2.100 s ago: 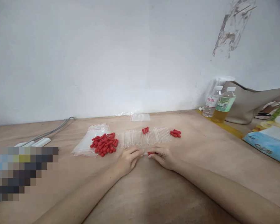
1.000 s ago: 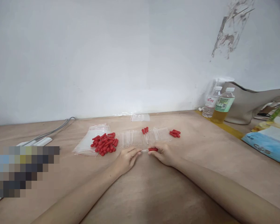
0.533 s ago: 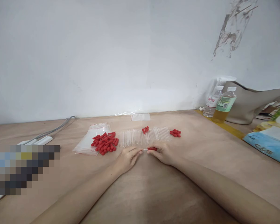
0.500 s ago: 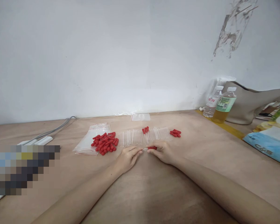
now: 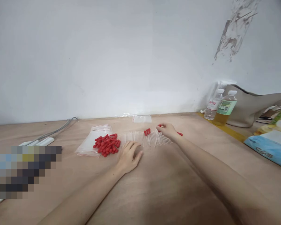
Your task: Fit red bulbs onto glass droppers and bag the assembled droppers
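My right hand (image 5: 168, 130) pinches a dropper (image 5: 156, 139) by its red rubber bulb, with the clear tube hanging down over a row of clear tubes (image 5: 132, 136). To its left, several droppers with red bulbs (image 5: 146, 132) lie side by side on the row. My left hand (image 5: 129, 155) rests on the table, fingers apart and holding nothing. Just left of that hand is a pile of loose red rubber bulbs (image 5: 107, 144), partly on clear zip bags (image 5: 90, 141). A few more red bulbs (image 5: 179, 133) lie mostly hidden behind my right wrist.
Near the wall lies a small clear bag (image 5: 142, 118). Two bottles (image 5: 225, 107) and a grey bag (image 5: 242, 109) stand at the back right, with a blue tissue pack (image 5: 270, 151) in front. A grey cable (image 5: 58, 128) and a blurred-out object (image 5: 25, 172) are on the left.
My hands have come apart. My right hand has carried the dropper forward and right over the row, tube now pointing down. My left hand has let go and spread its fingers.
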`<action>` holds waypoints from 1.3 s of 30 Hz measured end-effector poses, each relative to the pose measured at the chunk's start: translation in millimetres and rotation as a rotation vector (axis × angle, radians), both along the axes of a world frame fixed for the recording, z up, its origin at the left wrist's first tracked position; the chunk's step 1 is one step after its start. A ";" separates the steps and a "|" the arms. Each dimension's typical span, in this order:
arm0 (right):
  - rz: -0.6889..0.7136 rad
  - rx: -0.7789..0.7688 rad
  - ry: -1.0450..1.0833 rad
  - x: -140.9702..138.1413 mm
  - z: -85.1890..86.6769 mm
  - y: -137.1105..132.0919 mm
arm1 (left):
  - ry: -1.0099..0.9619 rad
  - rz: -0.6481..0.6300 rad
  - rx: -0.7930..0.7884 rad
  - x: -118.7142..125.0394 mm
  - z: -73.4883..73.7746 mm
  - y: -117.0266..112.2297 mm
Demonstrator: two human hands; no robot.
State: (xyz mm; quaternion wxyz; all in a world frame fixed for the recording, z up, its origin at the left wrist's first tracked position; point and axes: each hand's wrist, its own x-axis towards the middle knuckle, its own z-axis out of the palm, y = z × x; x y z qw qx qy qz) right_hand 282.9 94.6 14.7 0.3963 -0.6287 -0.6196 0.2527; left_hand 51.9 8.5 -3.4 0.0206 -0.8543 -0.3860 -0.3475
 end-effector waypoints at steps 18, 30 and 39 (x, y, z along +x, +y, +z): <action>-0.002 0.130 -0.390 2.7 0.4 3.9 | 0.021 0.098 0.023 -3.3 -4.2 3.4; -0.116 0.057 -0.486 79.8 -7.4 -38.0 | 0.070 0.434 -0.190 46.8 10.4 58.4; -0.144 -0.072 -0.550 88.6 -1.0 -34.4 | 0.144 0.584 -0.366 70.0 20.5 73.5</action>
